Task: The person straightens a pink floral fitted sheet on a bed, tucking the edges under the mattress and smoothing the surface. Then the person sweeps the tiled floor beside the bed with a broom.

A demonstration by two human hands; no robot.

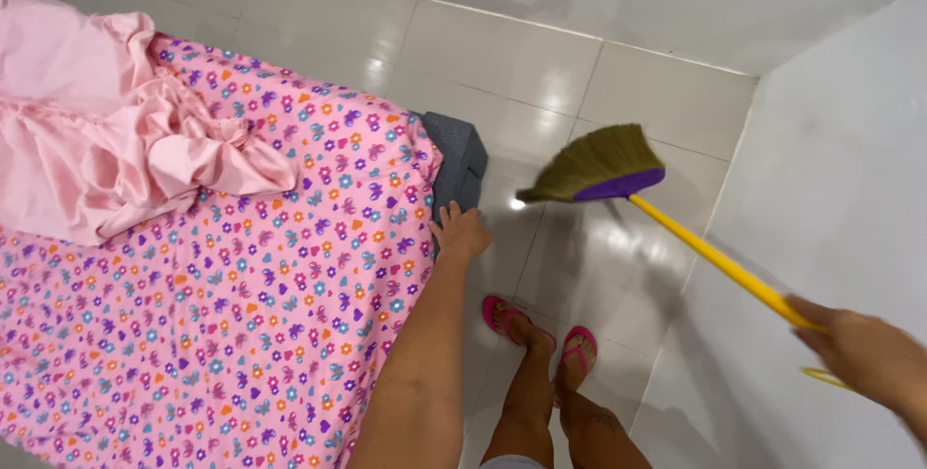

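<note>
Gleaming white tile floor, white walls | floral-sheeted mattress, pink blanket | left hand fingers spread on mattress corner | right hand gripping broom

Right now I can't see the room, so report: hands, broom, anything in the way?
Right hand grip shut on yellow-handled, purple-headed straw broom. Left hand on pink flowered mattress edge. Bristles off white tiled floor; wall close right.
</note>
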